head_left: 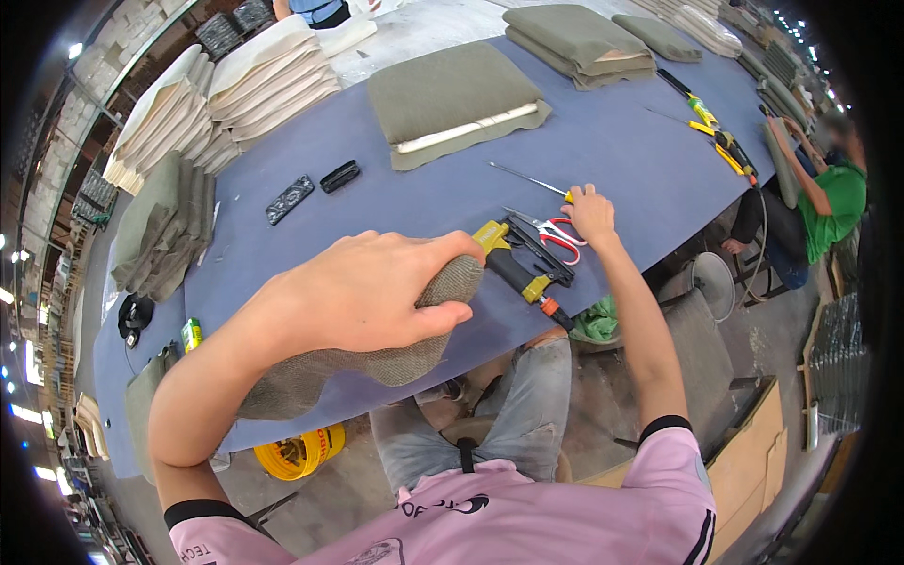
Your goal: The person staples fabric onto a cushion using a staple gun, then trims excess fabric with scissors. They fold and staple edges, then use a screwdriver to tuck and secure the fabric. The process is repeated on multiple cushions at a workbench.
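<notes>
With the left hand clamped on the cushion at mid-frame, the right hand's curled fingers could snag the scissors beside them.

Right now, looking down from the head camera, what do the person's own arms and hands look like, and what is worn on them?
Both arms are bare from the short sleeves down. The left hand and right hand wear no gloves, and no rings or watch show. The pink short-sleeved shirt has black bands edging each sleeve, with dark printing across the chest and near the left sleeve.
</notes>
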Available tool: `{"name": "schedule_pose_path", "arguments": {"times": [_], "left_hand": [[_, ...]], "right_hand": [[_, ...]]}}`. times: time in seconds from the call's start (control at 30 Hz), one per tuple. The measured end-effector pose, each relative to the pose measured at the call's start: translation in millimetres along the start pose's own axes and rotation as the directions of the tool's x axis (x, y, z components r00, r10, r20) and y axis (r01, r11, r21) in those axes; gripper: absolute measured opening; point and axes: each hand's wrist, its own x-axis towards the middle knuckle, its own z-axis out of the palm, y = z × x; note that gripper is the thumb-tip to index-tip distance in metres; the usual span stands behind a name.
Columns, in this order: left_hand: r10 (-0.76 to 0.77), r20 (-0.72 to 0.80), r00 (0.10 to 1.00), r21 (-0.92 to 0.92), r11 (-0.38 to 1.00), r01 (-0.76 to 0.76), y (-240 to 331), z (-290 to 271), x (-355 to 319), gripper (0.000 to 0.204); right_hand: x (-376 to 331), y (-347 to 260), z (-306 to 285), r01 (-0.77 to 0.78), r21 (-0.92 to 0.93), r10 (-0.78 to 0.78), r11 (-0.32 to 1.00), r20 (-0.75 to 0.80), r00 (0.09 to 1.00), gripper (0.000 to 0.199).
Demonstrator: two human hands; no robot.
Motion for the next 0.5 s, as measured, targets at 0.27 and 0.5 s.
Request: {"name": "schedule_pose_path", "arguments": {"times": [0.27,0.5], "left_hand": [[-0.174,-0.055,0.983,0.172,0.968,0.181,-4,-10,-4,0.063],[-0.205,-0.004,0.979,0.211,0.957,0.201,0,-17,0,0.063]], "right_hand": [[-14,-101,-119,0.289,0.949,-0.238,0.128,-0.253,0.938,0.023],[-120,-213,-258,0.304,0.945,-0.560,-0.121,-0.317,0.765,0.021]]}}
